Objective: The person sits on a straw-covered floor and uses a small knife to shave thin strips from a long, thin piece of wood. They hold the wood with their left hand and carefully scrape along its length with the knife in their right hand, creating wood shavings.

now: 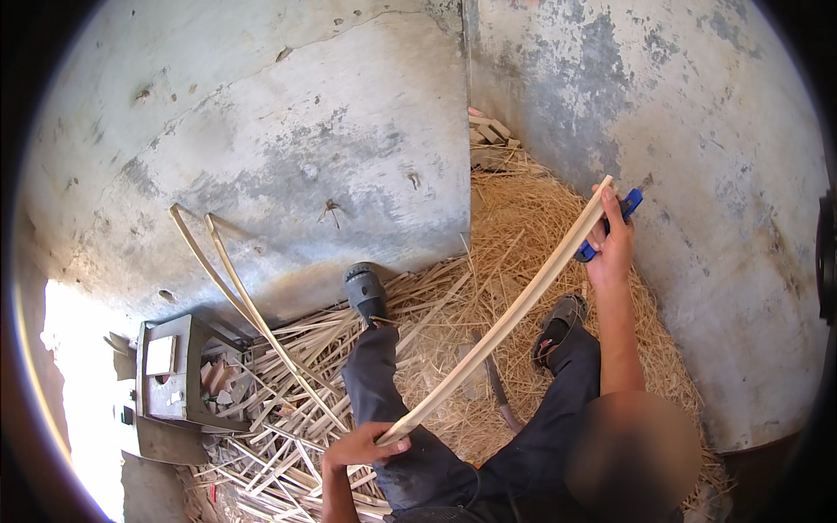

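A long pale strip of split cane [510, 315] runs diagonally across my lap. My left hand [362, 446] grips its lower end above my left thigh. My right hand [610, 240] is raised near the wall, holding the strip's upper end together with a blue-handled knife [610, 224] pressed against it. I sit on the ground, legs in dark trousers stretched forward, with a sandal [366, 292] on the left foot and another sandal [561, 320] on the right foot.
Straw-like shavings [523, 218] cover the ground in the corner. Several cut strips [288, 418] lie heaped at my left; two bent strips [222, 270] lean on the concrete wall [305, 131]. A small grey wooden stand [170, 379] sits at left. Wood scraps [490, 135] lie in the corner.
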The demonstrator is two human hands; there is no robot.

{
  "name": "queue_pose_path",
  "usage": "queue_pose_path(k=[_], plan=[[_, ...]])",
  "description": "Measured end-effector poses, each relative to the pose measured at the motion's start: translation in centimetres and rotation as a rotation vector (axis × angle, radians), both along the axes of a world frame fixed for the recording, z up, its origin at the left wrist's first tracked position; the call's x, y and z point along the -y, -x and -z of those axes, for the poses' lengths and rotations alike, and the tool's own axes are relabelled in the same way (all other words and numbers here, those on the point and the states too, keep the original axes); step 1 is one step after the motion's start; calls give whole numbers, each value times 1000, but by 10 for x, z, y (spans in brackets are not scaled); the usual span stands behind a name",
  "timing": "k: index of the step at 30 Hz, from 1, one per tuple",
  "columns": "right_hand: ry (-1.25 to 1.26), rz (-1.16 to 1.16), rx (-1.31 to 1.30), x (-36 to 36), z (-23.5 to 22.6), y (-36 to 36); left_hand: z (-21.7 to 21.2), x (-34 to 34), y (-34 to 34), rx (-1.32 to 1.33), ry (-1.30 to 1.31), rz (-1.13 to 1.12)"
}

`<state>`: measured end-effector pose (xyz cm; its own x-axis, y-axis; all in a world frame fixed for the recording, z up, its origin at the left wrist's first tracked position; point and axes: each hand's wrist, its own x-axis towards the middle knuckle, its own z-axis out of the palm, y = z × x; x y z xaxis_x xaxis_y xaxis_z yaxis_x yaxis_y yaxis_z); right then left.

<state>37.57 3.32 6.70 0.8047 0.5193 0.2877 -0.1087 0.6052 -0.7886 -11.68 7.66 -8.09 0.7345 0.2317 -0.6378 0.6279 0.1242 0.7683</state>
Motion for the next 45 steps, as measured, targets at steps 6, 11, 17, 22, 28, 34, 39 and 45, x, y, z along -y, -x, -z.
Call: queue_pose_path(k=[6,11,17,22,28,34,39,45], plan=[[84,84,95,-4,2,-6,-34,-10,-13,450,-329,-238],[131,17,322,2,15,12,-79,12,-62,520,-386,-442],[124,30,1033,7,18,80,-106,25,-115,614,-693,-600],[170,-128,1317,24,16,116,-114,29,-127,576,-811,-622],[139,-126,1469,25,20,127,-119,32,-135,543,-869,-581],[163,-85,1531,23,23,131,-123,41,-147,514,-925,-596],[174,-34,1566,24,23,133,-124,44,-150,460,-1060,-598],[196,-5,1585,26,18,138,-117,42,-151,434,-1060,-602]])
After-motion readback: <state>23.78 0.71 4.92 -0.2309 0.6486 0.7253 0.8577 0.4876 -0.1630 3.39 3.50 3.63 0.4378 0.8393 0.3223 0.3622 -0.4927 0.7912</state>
